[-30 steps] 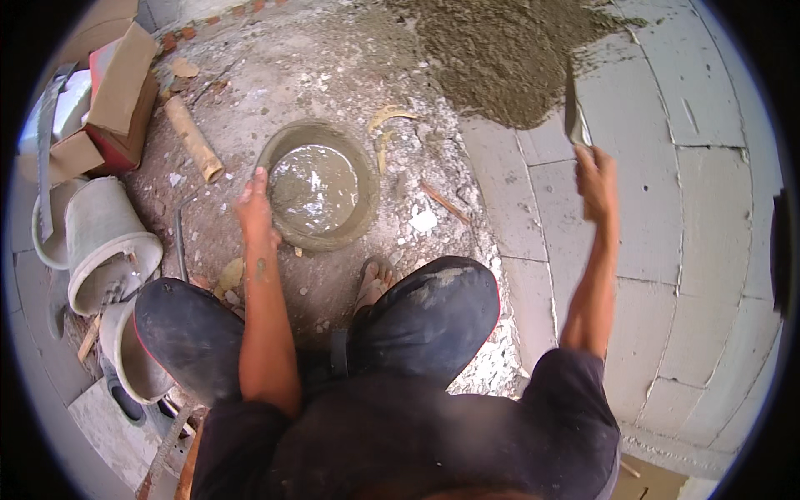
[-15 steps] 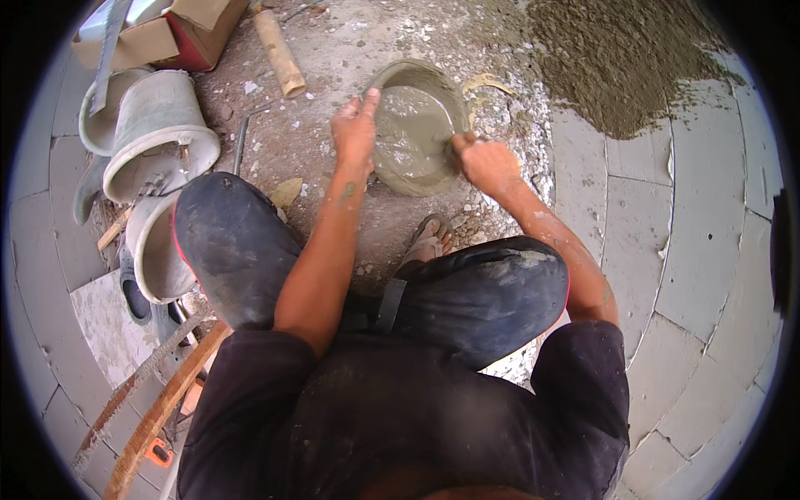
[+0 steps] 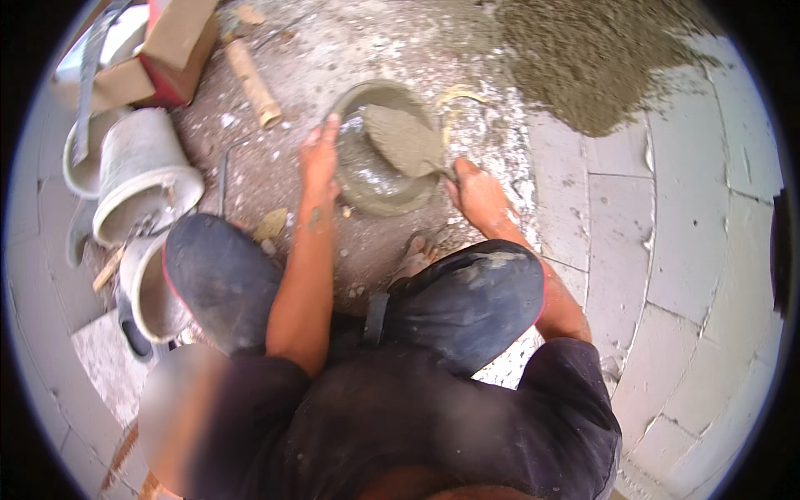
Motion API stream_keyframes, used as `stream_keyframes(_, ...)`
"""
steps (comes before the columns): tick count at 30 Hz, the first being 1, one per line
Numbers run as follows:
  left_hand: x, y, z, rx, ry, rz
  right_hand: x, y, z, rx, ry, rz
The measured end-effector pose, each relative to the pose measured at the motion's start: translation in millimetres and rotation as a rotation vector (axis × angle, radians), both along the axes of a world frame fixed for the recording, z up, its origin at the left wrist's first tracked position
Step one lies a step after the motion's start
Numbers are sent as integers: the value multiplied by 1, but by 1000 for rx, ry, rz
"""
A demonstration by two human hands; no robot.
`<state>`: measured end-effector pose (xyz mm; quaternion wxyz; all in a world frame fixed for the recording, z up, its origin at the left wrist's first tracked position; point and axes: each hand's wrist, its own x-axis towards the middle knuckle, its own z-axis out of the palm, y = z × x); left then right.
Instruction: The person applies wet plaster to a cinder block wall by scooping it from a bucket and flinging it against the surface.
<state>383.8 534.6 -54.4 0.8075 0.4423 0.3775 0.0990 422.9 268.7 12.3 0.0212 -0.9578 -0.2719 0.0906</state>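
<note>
A round grey bucket with wet cement inside stands on the rough ground before me. My left hand is closed on its left rim, the thumb along the edge. In my right hand, just outside the right rim, is the handle of a trowel. The trowel's broad blade lies over the bucket's mouth, coated in grey cement. My fingers hide most of its handle.
Cement-stained buckets lie tipped at my left, below an open cardboard box. A bamboo piece lies beyond my left hand. At the far right a mound of grey mortar spreads onto grey floor tiles.
The trowel blade, sunk in the cement before, has come up with cement on it. My right hand has drawn back toward me, and the whole view has shifted slightly.
</note>
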Motion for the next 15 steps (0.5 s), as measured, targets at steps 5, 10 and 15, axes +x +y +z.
stream_keyframes(5,-5,27,-24,-147,-36,19,7,22,73,301,322,30)
stream_keyframes(10,2,23,-18,-126,-7,18,44,-78,100,595,1157,-650)
stream_keyframes(15,11,10,-29,-106,52,22,63,-206,158,536,81,-856)
